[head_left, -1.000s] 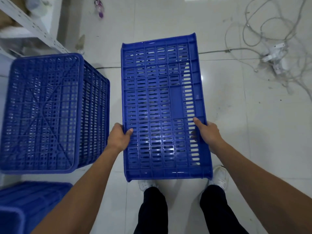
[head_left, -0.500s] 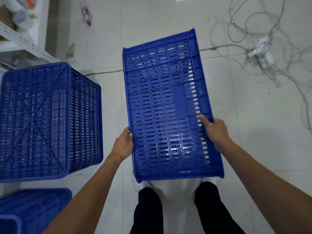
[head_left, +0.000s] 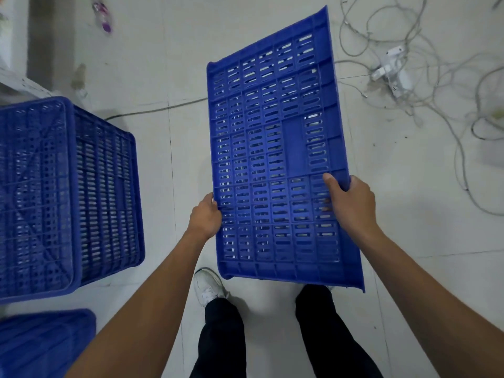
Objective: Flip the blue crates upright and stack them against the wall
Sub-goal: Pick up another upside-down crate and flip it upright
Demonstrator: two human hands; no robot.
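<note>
I hold a blue slotted crate (head_left: 278, 148) off the floor in front of me, one slotted side facing up and its far end tilted to the right. My left hand (head_left: 206, 216) grips its left edge. My right hand (head_left: 349, 203) grips its right edge, thumb on the slotted face. A second blue crate (head_left: 62, 192) stands upside down on the floor at the left, its ribbed bottom facing up. Part of a third blue crate (head_left: 43, 342) shows at the bottom left corner.
A tangle of grey cables (head_left: 425, 85) with a white power strip (head_left: 392, 66) lies on the tiled floor at the right. A small bottle (head_left: 103, 17) lies at the top left by a white shelf frame (head_left: 16, 80). My feet (head_left: 208, 287) stand below the held crate.
The held crate has swung to the right and its far end has turned clockwise. Both hands keep their grip. The upside-down crate now sits further left in view.
</note>
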